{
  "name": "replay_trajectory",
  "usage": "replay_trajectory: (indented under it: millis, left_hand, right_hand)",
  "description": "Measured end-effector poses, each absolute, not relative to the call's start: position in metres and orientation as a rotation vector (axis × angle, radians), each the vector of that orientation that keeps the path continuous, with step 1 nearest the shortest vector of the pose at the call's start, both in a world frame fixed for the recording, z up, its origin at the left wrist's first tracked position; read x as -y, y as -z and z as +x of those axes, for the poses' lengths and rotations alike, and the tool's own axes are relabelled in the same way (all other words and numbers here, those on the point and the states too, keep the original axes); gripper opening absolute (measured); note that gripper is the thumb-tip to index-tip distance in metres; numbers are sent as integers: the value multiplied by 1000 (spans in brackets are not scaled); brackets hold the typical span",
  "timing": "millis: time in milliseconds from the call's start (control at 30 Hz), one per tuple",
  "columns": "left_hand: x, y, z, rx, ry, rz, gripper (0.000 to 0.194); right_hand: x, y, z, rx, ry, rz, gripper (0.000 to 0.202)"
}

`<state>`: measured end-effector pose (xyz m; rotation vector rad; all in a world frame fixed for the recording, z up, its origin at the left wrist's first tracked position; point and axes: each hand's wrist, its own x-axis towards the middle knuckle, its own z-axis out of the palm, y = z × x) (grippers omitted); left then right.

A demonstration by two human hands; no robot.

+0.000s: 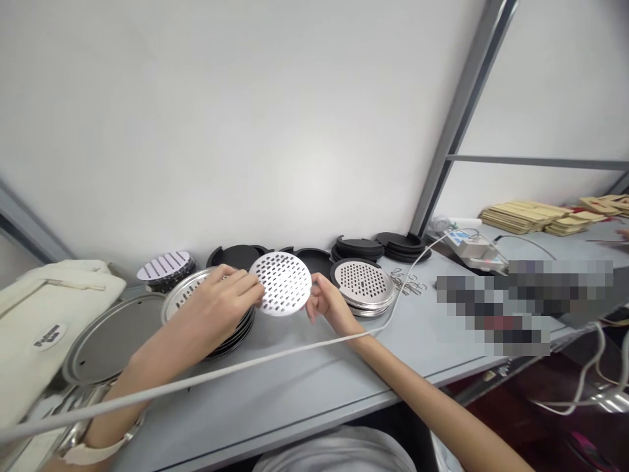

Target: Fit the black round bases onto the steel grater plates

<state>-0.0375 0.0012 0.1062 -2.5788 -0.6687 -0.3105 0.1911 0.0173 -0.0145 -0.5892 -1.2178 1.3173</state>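
Note:
A round white disc with rows of slots point(280, 283) is held up above the grey table. My left hand point(223, 298) grips its left edge, the fingers pressed together. My right hand point(327, 303) pinches the opposite edge between thumb and fingers. Behind my left hand and wrist, partly hidden, is a stack of round perforated plates point(184, 290) with dark rims below. Just right of my right hand sits another stack of round grater-like plates point(362, 282) with shiny metal rims.
Black round holders point(358, 248) line the wall. Metal hooks point(410, 282) lie right. A white cable point(285, 354) crosses in front of my arms. A large grey oval tray point(115, 341) and cream bag point(29, 328) are left. Wooden pieces point(525, 215) are far right.

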Motion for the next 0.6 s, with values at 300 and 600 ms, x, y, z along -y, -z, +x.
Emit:
replay_trajectory:
  millis: [300, 600]
  left_hand:
    - [2, -88, -62, 764, 428, -2686, 21]
    - [25, -71, -194, 1546, 478, -2291, 38]
  right_hand:
    - [-12, 14, 193, 1209, -1358, -712, 34]
    - [-21, 22, 195, 1172, -1308, -815, 38]
